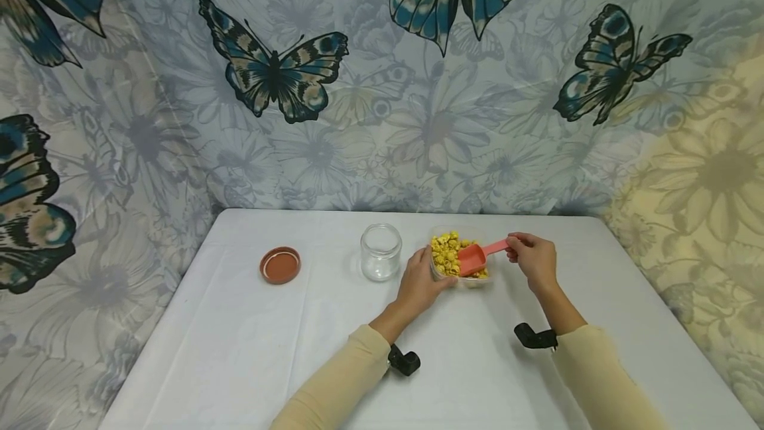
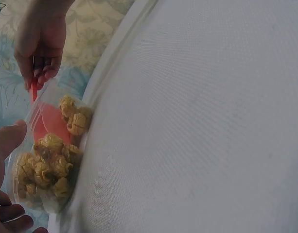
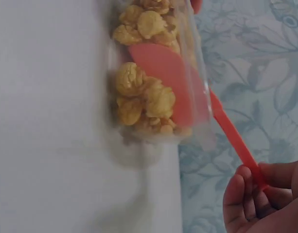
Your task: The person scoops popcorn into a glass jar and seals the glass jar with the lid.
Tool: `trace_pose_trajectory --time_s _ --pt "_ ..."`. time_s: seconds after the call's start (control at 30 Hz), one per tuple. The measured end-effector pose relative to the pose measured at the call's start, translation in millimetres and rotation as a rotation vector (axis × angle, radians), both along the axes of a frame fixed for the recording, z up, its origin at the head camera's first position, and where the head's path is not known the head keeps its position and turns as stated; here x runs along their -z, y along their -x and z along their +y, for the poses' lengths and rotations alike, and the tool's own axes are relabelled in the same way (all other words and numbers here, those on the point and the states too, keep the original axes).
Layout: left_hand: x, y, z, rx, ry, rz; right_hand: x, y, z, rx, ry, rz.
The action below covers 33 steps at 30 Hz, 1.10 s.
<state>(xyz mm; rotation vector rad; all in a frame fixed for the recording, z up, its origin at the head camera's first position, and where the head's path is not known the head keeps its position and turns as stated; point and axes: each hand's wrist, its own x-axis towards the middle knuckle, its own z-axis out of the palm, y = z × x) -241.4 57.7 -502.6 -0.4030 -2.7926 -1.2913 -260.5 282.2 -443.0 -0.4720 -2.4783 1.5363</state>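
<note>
Yellow popcorn fills part of a clear plastic container on the table. My left hand grips the container's left side, thumb at the near rim. A pink-red scoop has its bowl down among the popcorn; through the clear wall in the right wrist view the scoop reaches well into the pieces. The end of its handle is pinched between thumb and fingers of my right hand, to the right of the container. Left of my left hand stands a clear glass jar without a lid on it.
A brown round lid lies on the white-covered table, left of the jar. Butterfly-patterned cloth hangs behind the table's far edge. Black wrist cameras sit on both wrists.
</note>
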Motion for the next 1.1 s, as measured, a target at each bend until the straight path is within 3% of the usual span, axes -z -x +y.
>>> trace_pose_trajectory --time_s 0.23,0.4,0.5,0.63,0.8,1.1 --pt "0.4 -1.9 0.8 -0.016 -0.005 0.000 14.9 -5.2 0.0 -0.012 0.231 -0.075" --pt "-0.1 -3.2 0.4 -0.018 -0.008 -0.005 17.5 -6.5 5.2 -0.016 0.375 -0.035" --pt "-1.0 -2.9 0.2 -0.016 -0.008 -0.010 16.7 -4.6 8.8 -0.033 0.412 -0.028" --pt "-1.9 -2.2 -0.2 -0.013 -0.002 -0.016 16.5 -2.2 8.2 -0.076 0.414 -0.099" --pt "-2.3 -1.5 -0.8 -0.008 0.009 0.000 16.7 -1.7 4.1 -0.073 0.417 -0.149" --pt "-2.2 -0.4 -1.5 -0.011 0.000 -0.007 8.6 -3.3 15.4 -0.053 0.539 -0.057"
